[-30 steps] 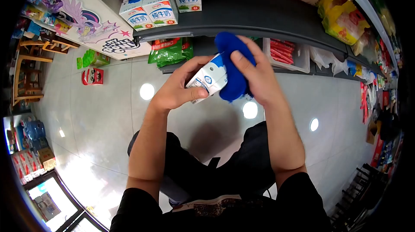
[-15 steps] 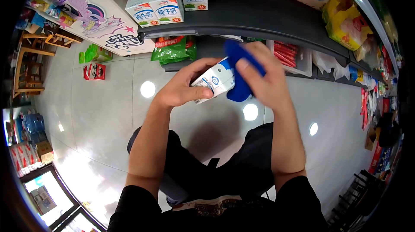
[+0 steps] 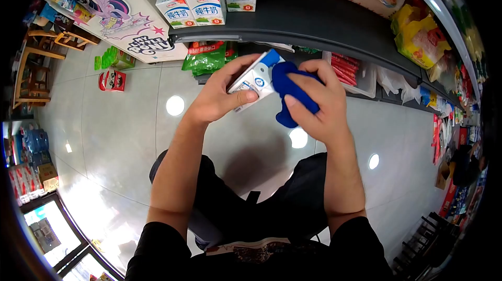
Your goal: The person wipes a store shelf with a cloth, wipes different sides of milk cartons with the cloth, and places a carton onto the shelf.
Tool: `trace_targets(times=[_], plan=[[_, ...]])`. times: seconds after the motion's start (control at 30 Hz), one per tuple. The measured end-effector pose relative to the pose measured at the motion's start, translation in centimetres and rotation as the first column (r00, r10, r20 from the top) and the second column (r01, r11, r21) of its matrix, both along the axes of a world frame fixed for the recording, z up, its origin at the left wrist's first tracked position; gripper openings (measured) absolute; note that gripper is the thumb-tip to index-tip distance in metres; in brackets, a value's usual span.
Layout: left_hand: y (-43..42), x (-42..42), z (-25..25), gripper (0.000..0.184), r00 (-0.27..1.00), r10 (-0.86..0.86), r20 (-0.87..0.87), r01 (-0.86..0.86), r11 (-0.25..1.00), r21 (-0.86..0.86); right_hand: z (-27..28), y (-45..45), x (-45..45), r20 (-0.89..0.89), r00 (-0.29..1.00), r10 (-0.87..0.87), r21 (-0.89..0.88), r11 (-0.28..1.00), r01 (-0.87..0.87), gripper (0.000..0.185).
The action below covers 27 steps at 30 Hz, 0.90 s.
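My left hand (image 3: 217, 95) grips a milk carton (image 3: 258, 85), white with a blue end, tilted in front of the shelf. The thumb lies across the near face; the other fingers are mostly hidden behind the box. Bunched in my right hand (image 3: 324, 100) is a blue cloth (image 3: 295, 90), which is against the carton's right side. Several like milk cartons (image 3: 206, 6) stand grouped at the left end of the dark shelf (image 3: 298, 6).
Below the shelf are green packets (image 3: 206, 60) and a bin of red-wrapped sticks (image 3: 345, 66). Yellow bags (image 3: 418, 35) sit at the shelf's right. A red container (image 3: 112, 80) and a green package (image 3: 117, 58) stand on the tiled floor (image 3: 125, 129).
The carton has turned a little more upright in my left hand. My right hand has brought the cloth lower, from the carton's top end onto its side.
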<state>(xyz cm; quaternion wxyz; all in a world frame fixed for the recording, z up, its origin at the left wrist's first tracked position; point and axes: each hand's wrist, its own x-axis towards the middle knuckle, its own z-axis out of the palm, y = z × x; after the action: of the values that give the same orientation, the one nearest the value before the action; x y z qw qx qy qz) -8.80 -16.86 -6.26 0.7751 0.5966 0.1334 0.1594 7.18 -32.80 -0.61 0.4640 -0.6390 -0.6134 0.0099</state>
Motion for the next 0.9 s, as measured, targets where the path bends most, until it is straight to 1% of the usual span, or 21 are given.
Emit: trace_targets(times=[0.07,0.1,0.13,0.17,0.2,0.33,0.43,0.47,0.53,0.57,0.6,0.63,0.73,0.83,0.87,0.9], plan=[[0.0,0.3,0.3,0.082,0.998,0.058,-0.003,-0.057,0.994,0.094,0.4,-0.2,-0.6,0.026,0.999,0.029,-0.006,1.000,-0.029,0.032],[0.0,0.4,0.6,0.081,0.996,0.088,-0.003,-0.086,0.986,0.140,0.3,-0.1,-1.0,0.008,1.000,-0.027,-0.011,1.000,0.027,0.032],[-0.1,0.7,1.0,0.076,0.994,0.107,0.011,-0.108,0.988,0.108,0.2,0.1,-1.3,-0.011,0.996,-0.083,-0.016,0.996,0.083,0.032],[-0.1,0.7,0.8,0.077,0.991,0.132,0.028,-0.135,0.979,0.150,0.1,0.2,-1.4,-0.030,0.990,-0.140,-0.023,0.990,0.140,0.031],[-0.2,0.8,0.6,0.077,0.987,0.155,0.046,-0.161,0.968,0.192,-0.2,0.3,-1.4,-0.005,0.985,-0.170,-0.015,0.985,0.170,0.032],[-0.3,1.1,-0.1,0.080,0.966,0.219,0.134,-0.252,0.909,0.332,0.0,0.4,-1.9,0.085,0.983,-0.161,0.023,0.987,0.159,0.033],[0.0,0.9,-0.5,0.081,0.956,0.271,0.115,-0.294,0.860,0.417,0.3,0.5,-2.3,0.119,0.986,-0.119,0.023,0.993,0.118,0.033],[0.1,1.0,-0.5,0.081,0.953,0.285,0.107,-0.302,0.852,0.428,0.2,0.7,-2.6,0.113,0.987,-0.118,0.052,0.992,0.113,0.033],[0.0,1.1,-0.7,0.081,0.946,0.312,0.090,-0.319,0.836,0.446,-0.1,0.8,-2.3,0.086,0.983,-0.164,0.033,0.986,0.162,0.032],[-0.1,1.0,-0.7,0.081,0.940,0.326,0.096,-0.333,0.827,0.453,-0.3,0.9,-2.0,0.074,0.980,-0.186,0.023,0.983,0.185,0.032],[-0.1,0.9,-0.6,0.081,0.935,0.340,0.103,-0.348,0.817,0.460,-0.5,1.0,-1.8,0.071,0.972,-0.224,0.052,0.974,0.221,0.030],[-0.1,0.9,-0.5,0.080,0.929,0.353,0.110,-0.362,0.807,0.467,-0.7,1.1,-1.6,0.034,0.973,-0.229,0.039,0.973,0.228,0.030],[0.3,0.8,-0.9,0.080,0.950,0.284,0.132,-0.313,0.847,0.430,-0.8,1.2,-1.3,-0.079,0.969,-0.233,0.011,0.972,0.235,0.028],[0.1,0.5,-0.2,0.082,0.984,0.128,0.123,-0.158,0.947,0.280,-1.0,1.3,-0.1,-0.152,0.968,-0.201,-0.001,0.979,0.203,0.028],[-0.1,0.3,0.2,0.079,0.990,0.082,0.114,-0.105,0.970,0.217,-0.9,1.2,0.2,-0.217,0.960,-0.176,-0.037,0.984,0.172,0.028],[0.0,0.1,0.5,0.077,0.993,0.039,0.109,-0.060,0.979,0.197,-1.0,1.2,0.5,-0.237,0.960,-0.151,-0.042,0.988,0.145,0.029]])
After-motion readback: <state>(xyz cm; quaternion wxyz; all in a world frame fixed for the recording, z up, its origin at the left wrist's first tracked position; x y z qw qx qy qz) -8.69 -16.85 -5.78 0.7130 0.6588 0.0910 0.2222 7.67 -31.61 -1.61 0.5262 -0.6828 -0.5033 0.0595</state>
